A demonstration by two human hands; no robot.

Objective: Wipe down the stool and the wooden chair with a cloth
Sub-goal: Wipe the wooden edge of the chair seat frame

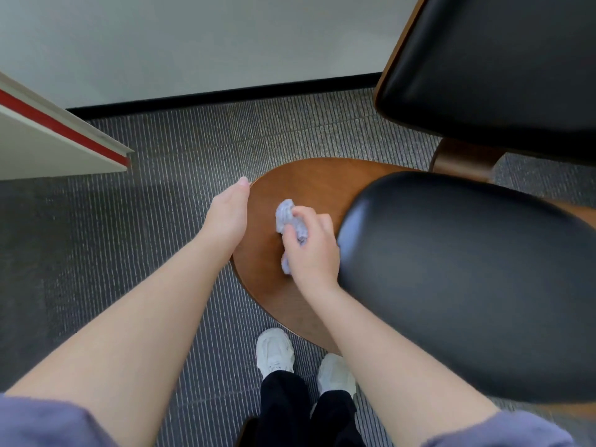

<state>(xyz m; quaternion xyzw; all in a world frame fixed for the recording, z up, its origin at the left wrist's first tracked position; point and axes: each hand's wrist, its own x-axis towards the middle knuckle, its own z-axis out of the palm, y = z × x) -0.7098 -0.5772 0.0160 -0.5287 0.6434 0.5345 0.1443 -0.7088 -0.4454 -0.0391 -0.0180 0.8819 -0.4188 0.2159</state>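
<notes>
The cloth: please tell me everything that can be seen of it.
The cloth is small, pale bluish-white and crumpled into a wad, soft fabric or paper by its look. The right hand grips it round the middle, and its ends show above and below the hand. It lies against the brown wooden surface, beside the black cushion.
</notes>
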